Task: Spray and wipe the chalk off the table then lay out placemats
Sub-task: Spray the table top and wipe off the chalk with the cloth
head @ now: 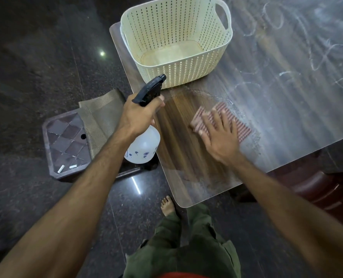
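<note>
I see the left hand [135, 115] grasping 1 translucent spray bottle [143, 146]; the right hand [219, 135], fingers straight, presses 1 ribbed cloth [240, 125] on the wood-grain table [186, 157]. The perforated basket [174, 75] at the corner holds nothing.

Bare forearms without sleeves; olive-green trousers [186, 247]; a red garment edge [178, 275]; one bare foot [167, 205]

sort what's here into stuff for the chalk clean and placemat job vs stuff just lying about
For the job: spray bottle in left hand; striped cloth under right hand; chalk marks; table; folded placemats.

Lying about: empty basket; stool; chalk pieces.
</note>
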The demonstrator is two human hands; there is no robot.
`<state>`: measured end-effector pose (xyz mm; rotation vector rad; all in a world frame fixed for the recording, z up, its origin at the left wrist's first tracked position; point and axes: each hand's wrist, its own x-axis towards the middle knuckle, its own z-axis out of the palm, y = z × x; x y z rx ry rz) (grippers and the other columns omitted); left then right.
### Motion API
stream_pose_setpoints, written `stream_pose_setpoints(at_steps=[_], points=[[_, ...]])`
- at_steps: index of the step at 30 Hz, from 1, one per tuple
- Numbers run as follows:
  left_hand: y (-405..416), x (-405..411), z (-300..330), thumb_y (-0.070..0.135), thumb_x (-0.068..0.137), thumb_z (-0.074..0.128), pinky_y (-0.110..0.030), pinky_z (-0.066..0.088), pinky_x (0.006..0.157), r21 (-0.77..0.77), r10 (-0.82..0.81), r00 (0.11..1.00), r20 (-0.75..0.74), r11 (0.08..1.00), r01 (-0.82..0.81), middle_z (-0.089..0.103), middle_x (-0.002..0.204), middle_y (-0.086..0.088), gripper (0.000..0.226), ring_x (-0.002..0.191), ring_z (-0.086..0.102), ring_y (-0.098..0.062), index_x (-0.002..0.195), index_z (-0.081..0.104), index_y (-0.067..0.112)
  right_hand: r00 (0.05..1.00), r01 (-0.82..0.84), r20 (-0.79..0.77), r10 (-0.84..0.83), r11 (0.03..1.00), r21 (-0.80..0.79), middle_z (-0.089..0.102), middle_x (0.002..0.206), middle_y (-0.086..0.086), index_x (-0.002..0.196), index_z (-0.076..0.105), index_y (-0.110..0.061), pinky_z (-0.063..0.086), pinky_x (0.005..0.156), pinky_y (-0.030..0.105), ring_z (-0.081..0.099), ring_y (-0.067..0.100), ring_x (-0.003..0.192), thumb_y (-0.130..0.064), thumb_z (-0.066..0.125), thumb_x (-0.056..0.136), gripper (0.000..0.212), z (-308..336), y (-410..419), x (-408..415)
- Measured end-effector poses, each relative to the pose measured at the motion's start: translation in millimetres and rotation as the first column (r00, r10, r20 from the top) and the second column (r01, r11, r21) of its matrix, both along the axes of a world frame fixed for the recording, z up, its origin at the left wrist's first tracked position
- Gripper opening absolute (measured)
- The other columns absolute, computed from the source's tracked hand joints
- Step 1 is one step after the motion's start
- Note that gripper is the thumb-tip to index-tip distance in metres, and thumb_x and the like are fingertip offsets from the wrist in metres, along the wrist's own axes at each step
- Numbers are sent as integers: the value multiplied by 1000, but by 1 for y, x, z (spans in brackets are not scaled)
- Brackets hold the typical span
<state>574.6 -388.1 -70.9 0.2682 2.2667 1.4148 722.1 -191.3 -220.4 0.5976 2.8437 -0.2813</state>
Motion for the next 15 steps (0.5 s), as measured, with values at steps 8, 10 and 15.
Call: stream_pose_setpoints(at_steps=[8,10,15], points=[[3,-1,8,29,94,62,-14,44,52,-7,-22,999,-32,1000,22,73,98,-17,14,41,49,-6,88,70,18,976,-203,-91,198,978,-55,6,164,7,155,18,-29,6,119,59,5,31,151,-57,16,101,61,4,-102,-35],[1,-3,10,31,93,62,-17,46,54,-10,-22,999,-39,1000,21,72,97,-17,13,42,51,-8,89,70,21,948,-308,-112,299,949,-69,9,164,7,155,21,-27,9,119,58,8,32,151,-54,18,101,61,3,-127,-2],[-2,-2,11,29,94,62,-17,46,53,-4,-14,999,-38,1000,14,74,94,-6,17,42,51,-8,95,71,14,915,-404,-29,404,915,-7,0,165,6,157,9,-30,4,119,57,4,30,151,-60,18,100,65,0,-113,82]])
